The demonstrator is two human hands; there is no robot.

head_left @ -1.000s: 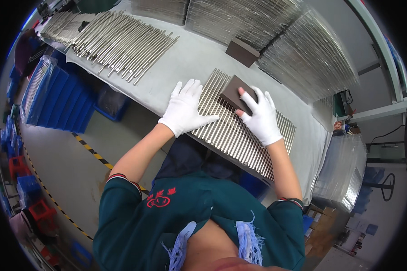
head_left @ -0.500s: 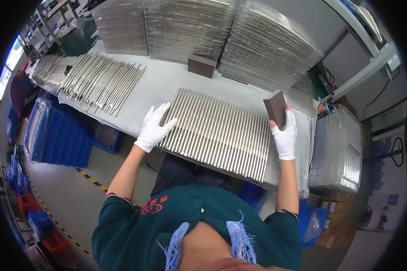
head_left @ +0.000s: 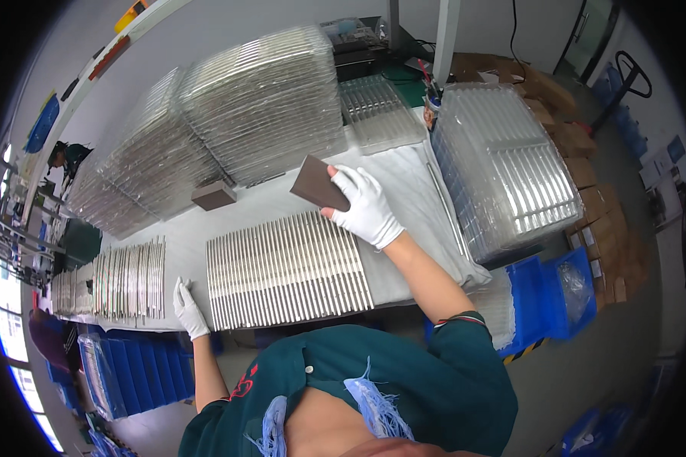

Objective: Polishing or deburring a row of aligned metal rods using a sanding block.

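My right hand (head_left: 364,209), in a white glove, grips a flat brown rectangular block (head_left: 317,183), thumb on the near edge and fingers at the far side. The block is held above the far right end of a row of silver metal rods (head_left: 286,270), laid side by side on the white-covered table. My left hand (head_left: 190,308), also gloved, holds nothing; its fingers are stretched out by the table's front edge, just left of that row. Further left, a looser group of metal rods (head_left: 129,282) lies nearest to it.
A second brown block (head_left: 214,196) rests behind the rods, before tall plastic-wrapped stacks (head_left: 263,99). Another wrapped stack of trays (head_left: 511,167) borders the table's right side. Blue bins (head_left: 141,373) stand below at left. A person (head_left: 68,156) is in the left background.
My view has swung to the right. My right hand has brought the brown block from beside the row's right end to above its far edge. My left hand has come off the rods.
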